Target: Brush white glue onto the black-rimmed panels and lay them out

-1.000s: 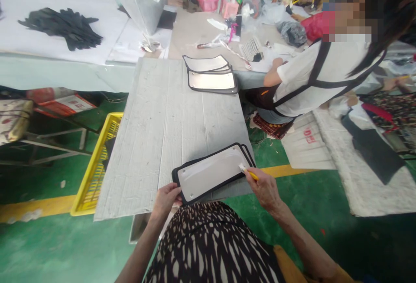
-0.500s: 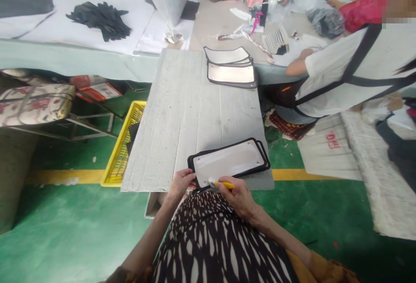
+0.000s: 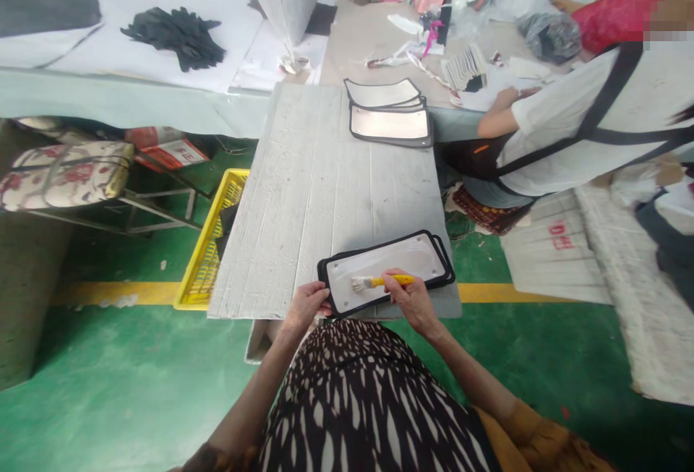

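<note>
A white rectangular panel with a black border and small round studs at its corners lies slightly tilted on top of similar ones, at the near edge of the board. My left hand pinches the panel's left end, thumb on top. In my right hand is a paintbrush with a yellow handle, held between thumb and fingers. Its pale bristles rest on the white face of the panel, left of the middle. Part of the panel's surface looks wet and shiny.
A grey corrugated board bears everything, with more bordered panels at its far right. A yellow basket stands on the floor at left. Behind is a long table with black pieces. A co-worker sits at right.
My right hand has moved the brush up and to the right, from the panel's near left corner toward its middle. My left hand keeps its grip. The whole view has shifted slightly.
</note>
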The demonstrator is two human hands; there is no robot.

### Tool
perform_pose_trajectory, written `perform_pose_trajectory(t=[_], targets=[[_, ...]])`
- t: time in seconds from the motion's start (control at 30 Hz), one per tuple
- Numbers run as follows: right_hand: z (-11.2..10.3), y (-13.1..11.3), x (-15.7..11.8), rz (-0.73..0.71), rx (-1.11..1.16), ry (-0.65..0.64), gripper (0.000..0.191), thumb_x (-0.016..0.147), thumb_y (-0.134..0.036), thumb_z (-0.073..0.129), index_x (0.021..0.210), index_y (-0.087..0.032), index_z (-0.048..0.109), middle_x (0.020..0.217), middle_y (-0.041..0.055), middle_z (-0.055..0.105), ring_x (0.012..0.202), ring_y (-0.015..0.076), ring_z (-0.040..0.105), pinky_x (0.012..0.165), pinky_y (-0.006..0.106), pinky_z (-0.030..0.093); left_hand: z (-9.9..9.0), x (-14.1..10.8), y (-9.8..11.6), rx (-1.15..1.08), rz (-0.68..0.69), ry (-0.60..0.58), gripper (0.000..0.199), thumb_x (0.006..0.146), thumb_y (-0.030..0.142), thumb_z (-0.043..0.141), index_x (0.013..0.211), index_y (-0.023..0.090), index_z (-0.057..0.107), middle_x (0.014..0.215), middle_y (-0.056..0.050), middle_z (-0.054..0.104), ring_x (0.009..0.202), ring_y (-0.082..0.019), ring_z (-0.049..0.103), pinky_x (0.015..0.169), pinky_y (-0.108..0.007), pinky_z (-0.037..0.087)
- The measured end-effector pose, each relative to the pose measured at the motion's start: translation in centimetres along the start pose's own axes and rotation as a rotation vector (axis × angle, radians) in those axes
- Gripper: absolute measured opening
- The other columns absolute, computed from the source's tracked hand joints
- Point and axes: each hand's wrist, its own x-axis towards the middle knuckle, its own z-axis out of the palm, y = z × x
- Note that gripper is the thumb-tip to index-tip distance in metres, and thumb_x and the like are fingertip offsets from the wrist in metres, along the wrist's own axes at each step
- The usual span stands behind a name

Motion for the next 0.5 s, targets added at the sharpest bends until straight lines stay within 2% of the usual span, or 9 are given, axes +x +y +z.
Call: perform_pose_trajectory(t=[0.13, 0.27, 0.37, 0.5], targets=[[-4.3, 1.3, 0.3, -0.039, -0.206, 0.178, 0.043, 0.085, -0.054, 0.049, 0.088, -0.015, 0.068, 0.060, 0.0001, 0.056, 0.051, 0.0131, 0.048, 0.051, 0.024, 0.037, 0.0, -0.2, 0.2, 0.001, -0.001, 0.009, 0.005, 0.062, 0.017, 0.061, 0.061, 0.013, 0.057, 0.046, 0.001, 0.057, 0.039, -0.009, 0.054, 0.040, -0.018, 0.047], [-8.0, 1.3, 0.3, -0.156, -0.420, 0.381, 0.046, 0.086, -0.054, 0.047, 0.089, -0.014, 0.069, 0.067, 0.0043, 0.064, 0.057, 0.0154, 0.055, 0.058, 0.026, 0.042, 0.1, -0.3, 0.4, -0.002, -0.006, 0.008, 0.005, 0.064, 0.016, 0.060, 0.062, 0.014, 0.056, 0.047, 0.000, 0.059, 0.040, -0.010, 0.055, 0.041, -0.017, 0.048], [-9.4, 0.7, 0.1, -0.243, -0.536, 0.494, 0.045, 0.088, -0.053, 0.045, 0.089, -0.014, 0.069, 0.075, 0.0074, 0.068, 0.064, 0.0176, 0.060, 0.063, 0.027, 0.045, 0.1, -0.2, 0.4, 0.000, -0.006, 0.030, 0.005, 0.064, 0.015, 0.062, 0.064, 0.014, 0.056, 0.048, 0.000, 0.060, 0.041, -0.010, 0.055, 0.041, -0.018, 0.049], [-9.3, -0.1, 0.1, -0.382, -0.651, 0.514, 0.042, 0.094, -0.046, 0.041, 0.095, -0.014, 0.068, 0.089, 0.0105, 0.070, 0.077, 0.0192, 0.064, 0.071, 0.027, 0.046, 0.1, -0.2, 0.3, 0.002, -0.001, 0.038, 0.005, 0.064, 0.015, 0.062, 0.068, 0.013, 0.058, 0.051, -0.001, 0.061, 0.042, -0.010, 0.056, 0.043, -0.018, 0.049]])
